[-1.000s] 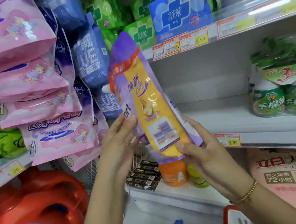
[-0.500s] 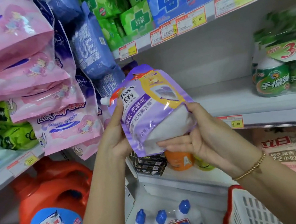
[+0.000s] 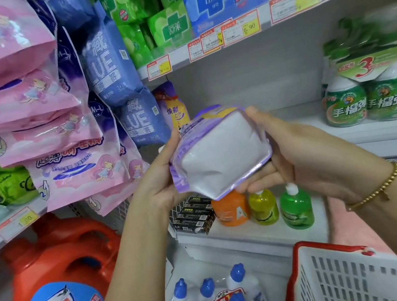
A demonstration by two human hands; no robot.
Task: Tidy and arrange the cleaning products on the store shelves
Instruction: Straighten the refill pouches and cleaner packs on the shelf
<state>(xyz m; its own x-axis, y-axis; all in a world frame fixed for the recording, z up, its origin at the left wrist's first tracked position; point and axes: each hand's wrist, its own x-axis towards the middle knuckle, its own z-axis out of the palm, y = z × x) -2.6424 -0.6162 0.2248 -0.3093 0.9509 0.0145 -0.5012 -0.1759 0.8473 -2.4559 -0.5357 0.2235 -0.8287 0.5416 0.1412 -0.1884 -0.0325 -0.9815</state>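
Both my hands hold a purple refill pouch (image 3: 218,155) in front of the middle shelf, tipped so its white bottom faces me. My left hand (image 3: 160,176) grips its left side, thumb along the edge. My right hand (image 3: 296,153) wraps the right side, thumb on top and fingers curled beneath. A second purple and yellow pouch (image 3: 173,107) stands at the back left of the middle shelf (image 3: 383,133), behind the one I hold.
Green spray bottles (image 3: 367,99) stand on the middle shelf's right. Pink packs (image 3: 31,110) and blue packs (image 3: 106,61) hang left. Below are orange, yellow and green bottles (image 3: 262,205), black boxes (image 3: 194,218), red jugs (image 3: 61,274), blue-capped bottles (image 3: 214,300) and a red-rimmed basket (image 3: 340,276).
The pouch went from upright to tilted with its base toward me, and moved closer to the middle shelf. A second pouch at the shelf's back left came into view.
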